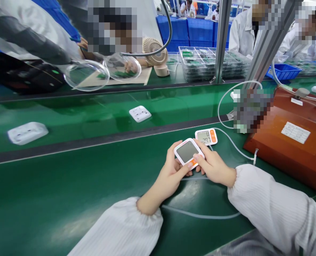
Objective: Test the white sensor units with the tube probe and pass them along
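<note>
A white monitor with a grey screen and orange buttons is held between both hands, its screen facing up and blank. My left hand grips its left and lower edge, with the thumb at the orange buttons. My right hand holds its right side, the thumb also over the buttons. Just behind it, a second white monitor lies on the green bench, digits showing on its screen. A clear tube runs from near that monitor to the brown box at the right.
White device shells lie on the green conveyor beyond a dark rail. Another tube lies on the bench. Across are a small fan, clear compartment trays, a metal post and several people.
</note>
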Motion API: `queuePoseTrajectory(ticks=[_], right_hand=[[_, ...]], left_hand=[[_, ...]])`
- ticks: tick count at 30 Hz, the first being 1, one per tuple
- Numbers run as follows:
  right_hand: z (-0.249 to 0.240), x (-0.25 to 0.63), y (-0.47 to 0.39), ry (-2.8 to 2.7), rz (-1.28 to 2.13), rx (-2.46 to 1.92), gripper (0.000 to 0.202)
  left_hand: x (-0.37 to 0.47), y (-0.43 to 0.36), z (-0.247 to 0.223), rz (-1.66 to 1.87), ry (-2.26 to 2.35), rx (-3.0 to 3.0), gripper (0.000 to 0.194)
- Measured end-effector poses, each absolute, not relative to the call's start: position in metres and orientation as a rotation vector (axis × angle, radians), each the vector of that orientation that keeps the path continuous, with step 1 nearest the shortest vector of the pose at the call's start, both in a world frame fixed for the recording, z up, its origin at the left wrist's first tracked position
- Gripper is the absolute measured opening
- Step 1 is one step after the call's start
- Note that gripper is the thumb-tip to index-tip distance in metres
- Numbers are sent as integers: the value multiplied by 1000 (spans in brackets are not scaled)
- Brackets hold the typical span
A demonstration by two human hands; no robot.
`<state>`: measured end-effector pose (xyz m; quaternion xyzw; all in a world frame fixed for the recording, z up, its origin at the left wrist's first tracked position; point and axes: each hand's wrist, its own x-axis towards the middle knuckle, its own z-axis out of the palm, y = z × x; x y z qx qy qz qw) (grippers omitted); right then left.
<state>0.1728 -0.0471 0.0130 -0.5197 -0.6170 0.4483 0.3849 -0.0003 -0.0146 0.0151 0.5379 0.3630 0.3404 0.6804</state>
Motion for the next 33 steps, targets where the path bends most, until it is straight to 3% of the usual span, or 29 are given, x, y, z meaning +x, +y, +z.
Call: queuePoseTrajectory(ticks=[33], right_hand=[[15,172,-47,-1574,1139,-1351,54]], left_hand=[[-1,-15,15,751,828,1202,80]])
